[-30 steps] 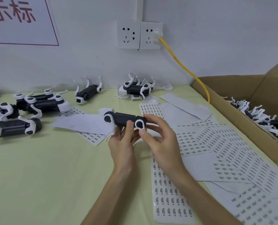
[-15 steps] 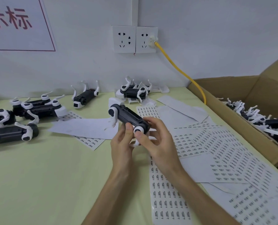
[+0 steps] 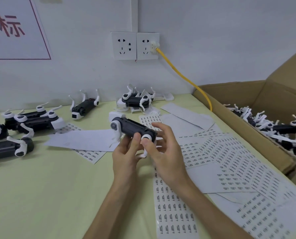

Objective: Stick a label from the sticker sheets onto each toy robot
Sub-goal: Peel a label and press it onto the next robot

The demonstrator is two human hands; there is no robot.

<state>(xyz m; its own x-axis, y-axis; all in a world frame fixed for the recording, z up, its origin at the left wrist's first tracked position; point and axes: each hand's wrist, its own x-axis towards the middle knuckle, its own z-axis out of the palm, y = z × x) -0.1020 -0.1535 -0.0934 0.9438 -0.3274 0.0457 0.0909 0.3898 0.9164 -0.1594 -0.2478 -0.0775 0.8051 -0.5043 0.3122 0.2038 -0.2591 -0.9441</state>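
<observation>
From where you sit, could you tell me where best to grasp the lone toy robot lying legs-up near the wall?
Take that toy robot by its dark body, mid-length, pinching across the long sides from above, between the leg pairs. It lies on its back, thin white legs pointing up; they look flimsy, so the body seems safer.

On the table (image 3: 40, 195), toy robots (image 3: 31, 121) lie left, sticker sheets (image 3: 230, 161) right — box (image 3: 238, 93) just beside them.
</observation>
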